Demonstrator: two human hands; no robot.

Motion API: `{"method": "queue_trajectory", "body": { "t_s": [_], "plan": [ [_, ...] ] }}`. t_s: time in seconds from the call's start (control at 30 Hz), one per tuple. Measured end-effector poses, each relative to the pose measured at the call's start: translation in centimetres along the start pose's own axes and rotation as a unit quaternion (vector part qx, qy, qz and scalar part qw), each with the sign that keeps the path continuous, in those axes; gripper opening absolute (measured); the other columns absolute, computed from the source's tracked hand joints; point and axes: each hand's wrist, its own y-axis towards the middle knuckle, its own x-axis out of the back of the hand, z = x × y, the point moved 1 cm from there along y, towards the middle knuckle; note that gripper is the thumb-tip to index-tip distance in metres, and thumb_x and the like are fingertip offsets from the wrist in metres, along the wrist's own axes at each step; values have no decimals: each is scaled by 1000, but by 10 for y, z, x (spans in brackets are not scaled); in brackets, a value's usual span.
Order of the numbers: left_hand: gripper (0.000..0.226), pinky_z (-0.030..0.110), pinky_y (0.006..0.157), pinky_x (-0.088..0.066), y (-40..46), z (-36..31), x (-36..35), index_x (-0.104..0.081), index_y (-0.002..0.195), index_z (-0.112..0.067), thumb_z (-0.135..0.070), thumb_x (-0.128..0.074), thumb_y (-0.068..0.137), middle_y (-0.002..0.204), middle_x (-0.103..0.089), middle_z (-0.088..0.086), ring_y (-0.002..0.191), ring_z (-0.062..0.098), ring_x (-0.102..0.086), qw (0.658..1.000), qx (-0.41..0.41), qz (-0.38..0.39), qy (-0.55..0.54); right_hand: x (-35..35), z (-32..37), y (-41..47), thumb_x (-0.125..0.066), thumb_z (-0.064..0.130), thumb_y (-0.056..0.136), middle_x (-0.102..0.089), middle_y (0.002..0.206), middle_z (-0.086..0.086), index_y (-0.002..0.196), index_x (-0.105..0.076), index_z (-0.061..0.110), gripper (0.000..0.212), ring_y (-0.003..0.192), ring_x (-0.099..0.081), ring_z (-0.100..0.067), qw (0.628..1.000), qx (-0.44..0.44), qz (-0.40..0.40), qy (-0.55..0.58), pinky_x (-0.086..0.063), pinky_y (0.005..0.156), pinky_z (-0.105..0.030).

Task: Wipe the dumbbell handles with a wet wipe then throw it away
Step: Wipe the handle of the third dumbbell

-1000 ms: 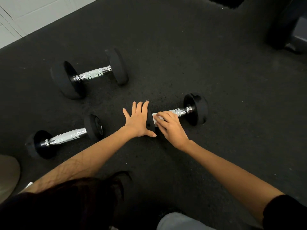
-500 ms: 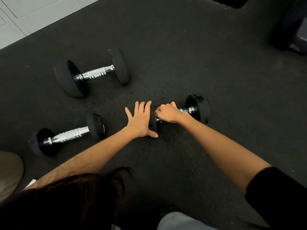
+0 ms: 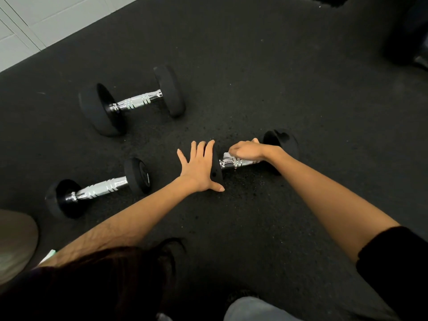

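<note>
Three black dumbbells with chrome handles lie on the dark rubber floor. The nearest-right dumbbell (image 3: 240, 162) is under both hands. My left hand (image 3: 200, 166) lies flat with fingers spread against its left weight. My right hand (image 3: 247, 150) curls over the far side of its handle and holds a white wet wipe (image 3: 226, 155), of which only a corner shows. A second small dumbbell (image 3: 102, 188) lies at the near left, and a larger dumbbell (image 3: 136, 101) lies behind it.
White floor tiles (image 3: 46, 22) border the mat at the far left. A beige rounded object (image 3: 14, 242) sits at the left edge, with a white-green packet corner (image 3: 49, 255) beside my arm. Dark equipment (image 3: 407, 31) stands at the far right.
My right hand has rolled from the near side of the handle over to its far side, taking the wipe along; more chrome shows now. My left hand has stayed on the weight.
</note>
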Motion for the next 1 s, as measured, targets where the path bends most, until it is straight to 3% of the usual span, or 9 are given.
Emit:
{"method": "queue_trajectory", "body": {
  "t_s": [0.07,0.13,0.27,0.33,0.5,0.67,0.77,0.87,1.0],
  "plan": [
    [133,65,109,4,0,0,0,12,149,-15,-54,-79,61,158,4,6,145,31,13,1000,1,1,0,2,1,-1,-29,24,100,-51,138,0,128,-54,18,38,129,-41,-22,1000,-11,10,5,-5,113,-47],
    [132,65,109,4,0,0,0,12,149,-15,-54,-79,61,158,4,7,145,31,13,1000,1,1,0,2,0,0,-30,26,102,-50,140,-1,133,-50,19,38,133,-38,-23,1000,-5,12,17,-8,114,-48],
    [132,65,109,3,-1,-1,-1,12,149,-14,-55,-79,61,157,3,7,145,32,13,1000,1,-2,5,4,-7,-4,-35,25,103,-58,91,11,99,-59,24,25,102,-48,-19,998,32,-6,63,-34,91,-32],
    [132,65,109,3,-1,-1,-1,11,149,-14,-55,-79,61,157,3,7,145,32,12,1000,1,-3,3,7,-8,-7,-37,22,103,-51,81,14,103,-61,18,24,95,-45,-13,994,47,-28,92,-34,78,-24],
    [133,65,109,3,0,-1,-1,11,149,-14,-54,-79,61,157,3,7,145,31,12,1000,1,-4,-1,28,-8,-12,-41,20,101,-62,97,4,109,-64,12,25,92,-56,-11,993,66,-34,90,-43,84,-27],
    [133,65,109,4,0,0,1,11,149,-15,-53,-80,61,158,3,7,145,32,13,1000,1,-1,-5,36,-2,-11,-39,15,101,-61,103,-8,107,-62,6,26,103,-55,-24,988,54,-135,58,-37,81,-32],
    [133,65,109,4,0,-1,3,12,149,-15,-54,-79,61,158,3,8,145,32,13,1000,1,5,0,16,-2,-10,-38,13,99,-63,111,-15,111,-61,4,27,109,-55,-31,994,30,-103,2,-37,82,-32],
    [132,65,109,4,0,-1,4,12,149,-15,-54,-79,62,158,4,7,145,32,13,1000,3,9,3,-4,-4,-14,-38,20,100,-66,112,-12,117,-61,9,31,111,-55,-29,996,28,-74,34,-40,86,-31],
    [133,65,109,4,-1,-2,3,13,149,-14,-54,-79,62,158,5,8,145,32,13,1000,4,11,6,-22,-13,-20,-43,28,99,-68,112,-5,121,-62,18,31,106,-60,-22,986,65,-129,88,-46,92,-36]
  ]
}}
